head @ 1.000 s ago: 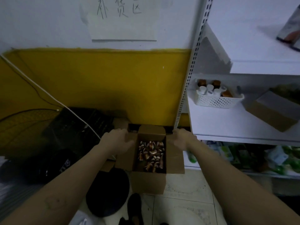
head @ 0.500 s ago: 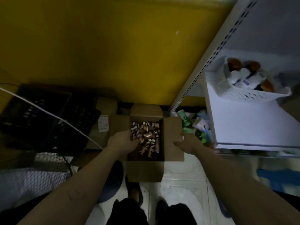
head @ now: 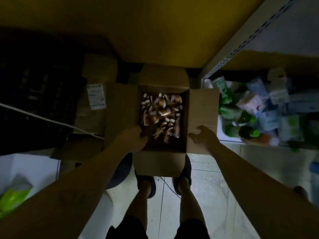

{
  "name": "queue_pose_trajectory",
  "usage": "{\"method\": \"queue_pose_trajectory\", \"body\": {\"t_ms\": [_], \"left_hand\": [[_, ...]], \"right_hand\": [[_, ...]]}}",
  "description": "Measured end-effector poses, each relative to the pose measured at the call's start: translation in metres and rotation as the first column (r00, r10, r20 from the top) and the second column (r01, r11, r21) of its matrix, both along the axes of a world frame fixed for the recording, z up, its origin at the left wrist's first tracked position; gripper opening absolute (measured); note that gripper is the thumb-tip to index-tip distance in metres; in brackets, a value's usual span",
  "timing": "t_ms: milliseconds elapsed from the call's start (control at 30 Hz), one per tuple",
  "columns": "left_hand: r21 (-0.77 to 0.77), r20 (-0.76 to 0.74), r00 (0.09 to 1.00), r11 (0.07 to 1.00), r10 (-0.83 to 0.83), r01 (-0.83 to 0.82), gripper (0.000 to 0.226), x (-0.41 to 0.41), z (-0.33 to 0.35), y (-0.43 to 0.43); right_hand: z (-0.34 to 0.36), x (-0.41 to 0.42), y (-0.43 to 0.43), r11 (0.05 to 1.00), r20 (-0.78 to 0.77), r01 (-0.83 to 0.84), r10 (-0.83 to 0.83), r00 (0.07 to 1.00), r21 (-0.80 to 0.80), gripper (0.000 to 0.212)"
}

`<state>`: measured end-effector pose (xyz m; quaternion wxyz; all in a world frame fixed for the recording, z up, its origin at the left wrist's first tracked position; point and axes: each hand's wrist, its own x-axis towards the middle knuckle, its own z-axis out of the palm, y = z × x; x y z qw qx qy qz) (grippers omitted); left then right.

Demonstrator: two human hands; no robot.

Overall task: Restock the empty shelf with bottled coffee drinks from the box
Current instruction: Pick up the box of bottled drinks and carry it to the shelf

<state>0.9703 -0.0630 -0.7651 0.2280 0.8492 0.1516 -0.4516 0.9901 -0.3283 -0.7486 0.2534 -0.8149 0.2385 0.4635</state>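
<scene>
You stood over the open cardboard box [head: 160, 163] on the floor, all four flaps folded out, near flap touching your shoes. Bottled coffee drinks [head: 160, 114] lay jumbled inside, brown bodies, white caps, filling the far and middle part of the box; the near inner strip was dark, contents there can't be read.

Your left hand [head: 133, 139] was at the box's left inner edge, fingers curled down into the opening beside the nearest bottles. Too dark to tell whether it gripped one. Your right hand [head: 204, 135] hovered over the right flap, fingers spread and loosely curved, holding nothing.

Right of the box: a perforated shelf upright [head: 241, 44] and a low shelf [head: 222, 133] crowded with green bottles and pale packets, blurred. Left of the box: a second carton with a white label [head: 96, 96], a white cord [head: 51, 120] running across dark gear. Yellow wall [head: 155, 28] behind. A green packet [head: 13, 197] sat at the lower left edge.
</scene>
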Motion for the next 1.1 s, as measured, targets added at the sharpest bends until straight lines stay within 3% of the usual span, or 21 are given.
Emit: {"method": "queue_pose_trajectory", "body": {"t_ms": [100,200,333,467,567,633,767,867,967,1100], "left_hand": [[-0.045,-0.025,0.999,0.998,0.048,-0.049,0.038,0.009,-0.027,-0.019],[-0.037,0.003,0.998,0.998,0.056,-0.055,0.037,0.009,-0.061,-0.027],[-0.041,-0.01,0.999,0.998,0.053,-0.054,0.033,0.012,-0.091,-0.037],[-0.033,-0.024,0.998,0.998,0.061,-0.061,0.037,0.014,-0.109,-0.039],[-0.03,-0.027,0.996,0.996,0.089,-0.09,0.037,0.014,-0.114,-0.036],[-0.034,-0.018,0.994,0.993,0.11,-0.111,0.036,0.012,-0.116,-0.033],[-0.051,0.009,0.987,0.986,0.162,-0.161,0.025,0.009,-0.12,-0.03],[-0.056,0.041,0.984,0.984,0.174,-0.171,0.011,0.006,-0.122,-0.022],[-0.029,0.052,0.984,0.985,0.172,-0.171,0.025,0.003,-0.122,-0.006],[0.044,-0.048,0.967,0.967,0.252,-0.25,0.024,0.003,-0.123,0.03]], "right_hand": [[-0.062,0.002,-0.019,0.999,-0.002,0.04,-0.04,0.999,-0.02,0.071],[-0.106,-0.009,-0.043,0.997,-0.053,-0.05,0.046,0.998,-0.062,0.072],[-0.151,-0.015,-0.063,0.968,0.0,-0.089,0.091,0.996,-0.237,0.087],[-0.172,-0.006,-0.078,0.936,0.215,0.234,-0.18,0.96,-0.263,0.084],[-0.177,-0.001,-0.087,0.859,0.199,0.455,-0.416,0.887,-0.233,0.075],[-0.174,-0.002,-0.086,0.85,0.166,0.485,-0.459,0.873,-0.204,0.074],[-0.172,-0.014,-0.082,0.866,0.232,0.427,-0.374,0.898,-0.258,0.069],[-0.152,-0.016,-0.064,0.911,0.284,0.276,-0.189,0.94,-0.307,0.039],[-0.138,-0.019,-0.034,0.972,0.257,0.122,-0.069,0.964,-0.199,0.019],[-0.146,-0.017,0.008,0.984,0.123,-0.006,0.028,0.992,-0.179,0.027]]}}
